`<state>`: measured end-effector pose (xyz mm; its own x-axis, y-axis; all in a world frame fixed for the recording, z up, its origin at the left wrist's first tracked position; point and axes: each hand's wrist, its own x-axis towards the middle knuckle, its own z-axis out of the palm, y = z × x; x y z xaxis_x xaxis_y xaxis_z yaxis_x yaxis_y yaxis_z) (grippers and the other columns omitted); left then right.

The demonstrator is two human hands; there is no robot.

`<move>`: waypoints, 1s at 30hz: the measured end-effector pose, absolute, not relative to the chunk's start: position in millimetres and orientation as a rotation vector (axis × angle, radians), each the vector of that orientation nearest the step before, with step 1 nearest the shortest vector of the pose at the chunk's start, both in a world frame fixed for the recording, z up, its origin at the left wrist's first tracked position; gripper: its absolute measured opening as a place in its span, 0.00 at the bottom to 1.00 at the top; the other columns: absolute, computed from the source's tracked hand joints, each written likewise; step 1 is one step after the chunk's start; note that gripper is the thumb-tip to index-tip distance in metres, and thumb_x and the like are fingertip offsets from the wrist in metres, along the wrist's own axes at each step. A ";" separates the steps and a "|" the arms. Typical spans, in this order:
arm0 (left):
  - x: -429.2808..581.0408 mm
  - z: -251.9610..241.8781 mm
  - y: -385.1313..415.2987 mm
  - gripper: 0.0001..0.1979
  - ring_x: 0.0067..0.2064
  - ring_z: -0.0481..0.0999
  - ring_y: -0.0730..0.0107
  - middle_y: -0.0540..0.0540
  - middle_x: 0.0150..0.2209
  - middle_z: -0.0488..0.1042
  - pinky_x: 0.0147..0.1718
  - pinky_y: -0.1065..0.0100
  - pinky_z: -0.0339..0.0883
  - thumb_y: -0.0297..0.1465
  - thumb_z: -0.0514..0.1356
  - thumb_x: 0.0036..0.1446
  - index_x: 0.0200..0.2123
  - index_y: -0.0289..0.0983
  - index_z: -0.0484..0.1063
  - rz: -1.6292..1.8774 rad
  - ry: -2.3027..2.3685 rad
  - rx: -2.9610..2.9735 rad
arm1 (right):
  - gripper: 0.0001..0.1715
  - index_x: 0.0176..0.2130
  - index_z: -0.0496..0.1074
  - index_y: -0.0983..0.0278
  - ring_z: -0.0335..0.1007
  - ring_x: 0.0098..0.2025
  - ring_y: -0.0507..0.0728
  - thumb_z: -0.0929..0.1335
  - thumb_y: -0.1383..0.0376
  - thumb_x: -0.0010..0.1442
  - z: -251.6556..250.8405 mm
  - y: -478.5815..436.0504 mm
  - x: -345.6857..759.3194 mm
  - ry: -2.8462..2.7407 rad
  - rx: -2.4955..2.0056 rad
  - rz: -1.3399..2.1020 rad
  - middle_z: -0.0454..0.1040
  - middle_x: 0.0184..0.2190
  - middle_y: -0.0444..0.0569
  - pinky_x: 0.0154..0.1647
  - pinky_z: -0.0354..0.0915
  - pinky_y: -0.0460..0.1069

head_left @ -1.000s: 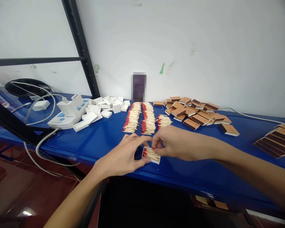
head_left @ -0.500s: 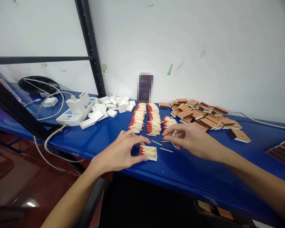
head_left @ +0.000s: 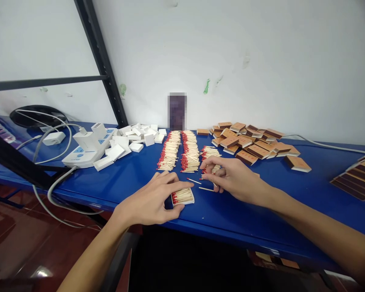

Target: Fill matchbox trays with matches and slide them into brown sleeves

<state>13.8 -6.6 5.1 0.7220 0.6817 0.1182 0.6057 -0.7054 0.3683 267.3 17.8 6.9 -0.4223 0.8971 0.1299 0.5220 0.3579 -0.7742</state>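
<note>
My left hand (head_left: pixel 152 198) holds a small white matchbox tray (head_left: pixel 189 201) between thumb and index finger, at the shelf's front edge. Red-headed matches (head_left: pixel 182 195) lie side by side in it. Over the front of the short match row (head_left: pixel 211 151), my right hand (head_left: pixel 228 174) is closed in a pinch. Red match heads show between its fingertips, though how many matches it grips is partly hidden. Between the hands lie a loose match (head_left: pixel 194 181) and another match (head_left: pixel 206 189), whose right end reaches my right fingers. Two long match rows (head_left: pixel 169 150) stretch behind.
White empty trays (head_left: pixel 121 142) are heaped at the left, beside a power strip (head_left: pixel 82 156) with cables. Brown matchbox sleeves (head_left: pixel 255 148) pile up at the right, and more sleeves (head_left: pixel 357 178) stand in a row at the far right. A black shelf post (head_left: pixel 103 61) rises at the left.
The view has swung slightly right, so things appear further left. My left hand still holds the tray, now slightly turned. My right hand stays pinched by the short row, its fingers nearer the loose match.
</note>
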 end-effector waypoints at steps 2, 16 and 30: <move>13.7 3.8 -5.8 0.23 0.46 0.67 0.63 0.48 0.42 0.69 0.51 0.60 0.59 0.33 0.60 0.58 0.58 0.46 0.67 0.369 1.004 2.613 | 0.12 0.43 0.69 0.60 0.73 0.23 0.51 0.68 0.57 0.61 7.4 16.9 268.1 -2.080 -1.225 0.864 0.75 0.27 0.42 0.26 0.71 0.46; 11.9 4.2 -9.6 0.20 0.48 0.67 0.62 0.47 0.46 0.70 0.51 0.60 0.59 0.33 0.59 0.60 0.56 0.46 0.69 0.416 0.953 2.613 | 0.09 0.40 0.77 0.62 0.76 0.32 0.54 0.67 0.63 0.61 17.3 10.9 273.2 -2.203 -1.222 0.598 0.81 0.34 0.47 0.35 0.71 0.49; 5.8 3.7 -5.3 0.25 0.55 0.67 0.61 0.48 0.55 0.72 0.57 0.58 0.60 0.40 0.62 0.60 0.60 0.48 0.64 0.600 0.943 2.508 | 0.08 0.38 0.78 0.62 0.70 0.27 0.52 0.68 0.63 0.60 19.0 4.9 268.8 -2.266 -1.214 0.291 0.79 0.27 0.46 0.28 0.63 0.47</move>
<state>5.8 -5.3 3.7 0.6811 0.6877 0.2513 0.5190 -0.6956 0.4967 268.8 4.9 19.0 -0.4427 0.8196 0.3636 0.7011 0.5692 -0.4295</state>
